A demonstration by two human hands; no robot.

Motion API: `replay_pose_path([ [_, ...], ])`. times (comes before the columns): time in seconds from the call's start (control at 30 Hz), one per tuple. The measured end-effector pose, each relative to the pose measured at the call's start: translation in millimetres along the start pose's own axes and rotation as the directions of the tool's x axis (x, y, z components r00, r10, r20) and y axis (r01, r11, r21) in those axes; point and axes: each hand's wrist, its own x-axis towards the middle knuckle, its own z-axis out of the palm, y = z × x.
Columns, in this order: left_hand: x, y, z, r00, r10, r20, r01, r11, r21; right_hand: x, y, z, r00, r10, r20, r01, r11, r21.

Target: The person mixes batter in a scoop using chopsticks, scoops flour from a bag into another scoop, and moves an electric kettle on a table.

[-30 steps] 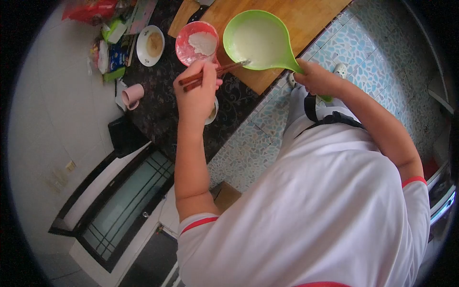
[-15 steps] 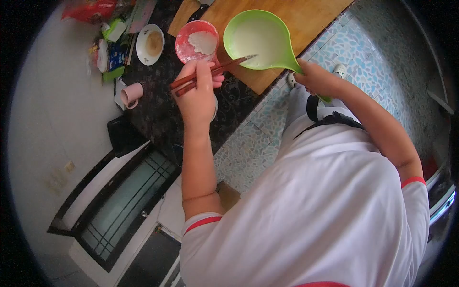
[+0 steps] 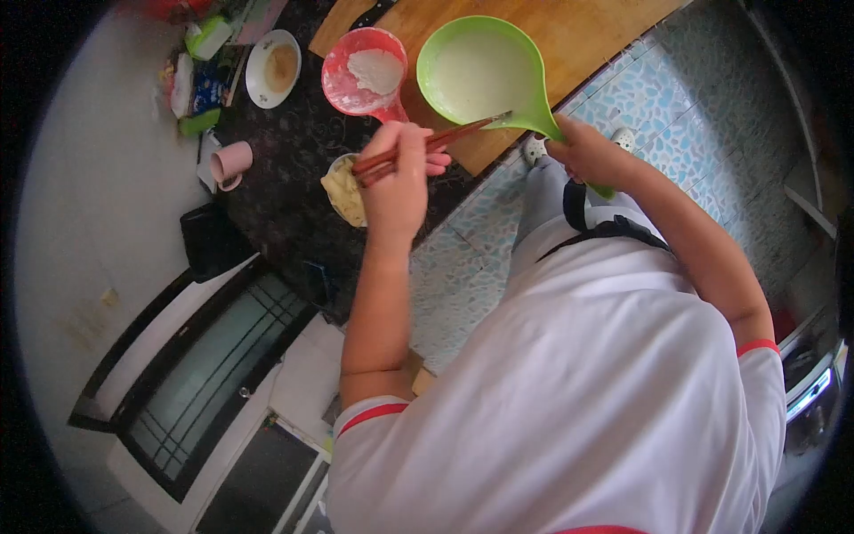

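My left hand is closed around a pair of brown chopsticks. Their tips reach the near rim of a green ladle-shaped scoop, close to where its handle begins. A pale, milky batter fills much of this scoop. My right hand grips the scoop's handle, holding it beside the counter's edge. Just beyond my left hand sits a red scoop with white flour in it. Partly hidden behind that hand is a bowl holding a yellowish, lumpy mass.
A wooden board lies on the dark patterned counter, with a black-handled knife at its far end. Farther left stand a white bowl with brownish residue, a pink mug and several packages. Tiled floor lies below the counter.
My left hand and the chopsticks have moved right, their tips shifting from over the batter to the rim by the handle. The bowl with the yellowish mass has come into view.
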Motion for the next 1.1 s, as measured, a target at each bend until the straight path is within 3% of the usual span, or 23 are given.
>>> replay_pose_path([
  [0.13, 5.6, 3.9, 4.3, 0.997, 0.04, -0.073, -0.042, 0.999, -0.034, -2.1, -2.9, -0.1, 1.0, 0.012, 0.017, -0.012, 1.0, 0.021],
  [0.17, 5.2, -3.0, 3.0, 0.999, 0.031, 0.009, -0.031, 0.999, 0.031, -1.7, -2.9, 0.1, 1.0, 0.023, 0.021, -0.023, 1.0, 0.017],
  [0.27, 1.0, -2.0, -7.2, 0.998, 0.018, 0.056, -0.025, 0.99, 0.139, -5.8, -10.3, 1.1, 0.998, 0.049, 0.026, -0.05, 0.998, 0.049],
  [0.33, 4.6, 3.4, -17.0, 0.999, 0.008, -0.049, -0.004, 0.997, 0.082, -0.4, -0.3, 2.6, 0.999, 0.042, 0.024, -0.043, 0.997, 0.06],
  [0.4, 10.4, 1.2, -14.2, 0.991, 0.109, -0.077, -0.102, 0.991, 0.091, 1.1, -0.6, 2.7, 0.999, 0.045, 0.029, -0.047, 0.997, 0.069],
  [0.47, 5.7, -3.2, -8.1, 0.996, -0.017, 0.083, 0.01, 0.995, 0.095, -1.5, -7.2, 1.3, 0.998, 0.055, 0.039, -0.057, 0.996, 0.071],
  [0.5, 2.2, -5.4, -6.8, 0.993, 0.008, 0.122, -0.028, 0.987, 0.159, -1.1, -7.9, 1.0, 0.998, 0.057, 0.034, -0.059, 0.996, 0.062],
  [0.63, 4.0, 3.0, -14.8, 0.995, 0.077, -0.057, -0.07, 0.991, 0.114, -2.1, 0.5, 2.5, 0.998, 0.058, 0.027, -0.059, 0.998, 0.036],
  [0.73, 11.9, -7.7, -9.3, 0.996, 0.084, -0.031, -0.076, 0.976, 0.202, -3.9, -3.7, 1.0, 0.994, 0.095, 0.054, -0.1, 0.991, 0.088],
  [0.77, 10.9, -12.1, -3.4, 0.996, 0.009, 0.086, -0.024, 0.985, 0.169, -4.5, -6.4, 0.5, 0.991, 0.113, 0.066, -0.12, 0.986, 0.115],
  [0.8, 3.5, -14.0, 5.1, 0.992, 0.053, 0.111, -0.065, 0.991, 0.115, -5.4, -8.2, 0.1, 0.992, 0.113, 0.051, -0.119, 0.985, 0.125],
  [0.87, 4.1, -11.9, 10.6, 0.973, 0.169, 0.154, -0.198, 0.96, 0.199, -7.3, -8.8, 1.9, 0.993, 0.118, 0.029, -0.121, 0.981, 0.152],
  [0.93, 10.5, -3.5, 8.4, 0.982, 0.17, 0.087, -0.178, 0.98, 0.087, -5.4, -5.9, 0.0, 0.993, 0.111, 0.044, -0.117, 0.983, 0.143],
  [1.07, 27.6, 1.9, 8.1, 0.934, 0.357, 0.02, -0.352, 0.907, 0.23, -4.6, -7.1, -0.2, 0.998, 0.055, 0.038, -0.062, 0.967, 0.248],
  [1.1, 28.8, 5.9, 13.1, 0.943, 0.328, 0.064, -0.334, 0.919, 0.212, -5.2, -7.2, 0.0, 0.998, 0.044, 0.038, -0.053, 0.96, 0.273],
])
